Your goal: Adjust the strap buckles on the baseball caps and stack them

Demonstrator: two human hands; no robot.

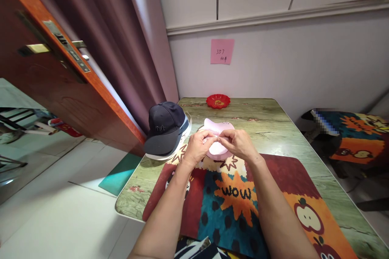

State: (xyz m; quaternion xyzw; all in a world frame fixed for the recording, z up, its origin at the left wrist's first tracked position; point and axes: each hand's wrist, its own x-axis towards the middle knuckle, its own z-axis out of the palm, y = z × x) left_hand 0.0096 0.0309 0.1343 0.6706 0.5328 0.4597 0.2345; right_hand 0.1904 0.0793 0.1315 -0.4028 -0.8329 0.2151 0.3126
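A pale pink piece that looks like a cap (219, 151) is held just above the far edge of the patterned mat, its curved edge pointing away from me. My left hand (199, 144) pinches its near left part between thumb and fingers. From the other side, my right hand (238, 142) grips it in the same way, with both thumbs nearly meeting over the middle. The fingers cover part of the pink cap, so the exact spot they pinch is hidden. Left of my hands, a dark navy cap (165, 119) rests on top of a stack of lighter caps.
A colourful mat (234, 206) lettered "WOW" covers the near part of the wood-patterned table (258, 109). At the back stands a red scalloped dish (218, 101). On the wall is a pink note (222, 52). An open wooden door (100, 101) stands left.
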